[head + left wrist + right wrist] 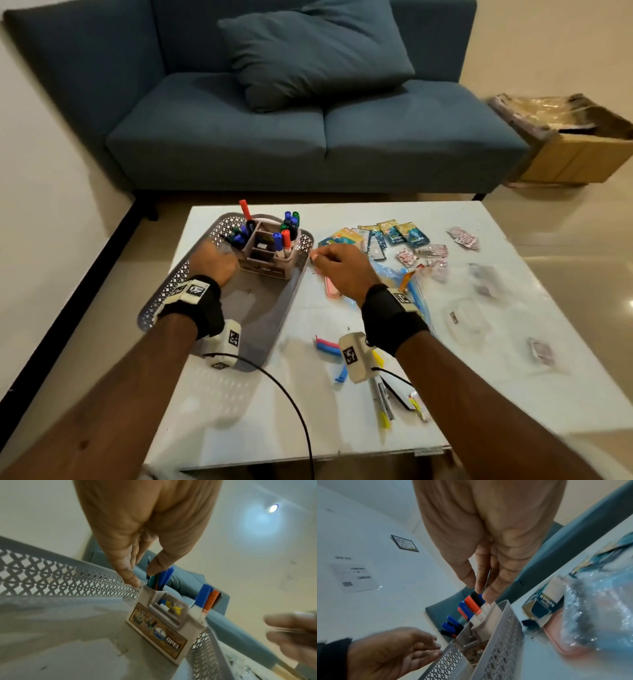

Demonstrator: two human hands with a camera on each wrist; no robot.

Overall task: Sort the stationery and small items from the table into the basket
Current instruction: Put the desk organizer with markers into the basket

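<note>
Since the pen holder (270,250) already sits in the basket (164,291), my left hand (214,263) hovers loose by it, right hand (339,267) empty too; packets (404,233) wait on the counter (479,394).

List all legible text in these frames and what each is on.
"OPEL": sticker on the front of the pen organizer standing in the basket; the round logo beside it is too blurred to read.
Blue box on the table: white lettering, too blurred to read reliably.
Wall notice and framed sign: too small and blurred.
Sachets and wrist markers: no readable words.
</note>
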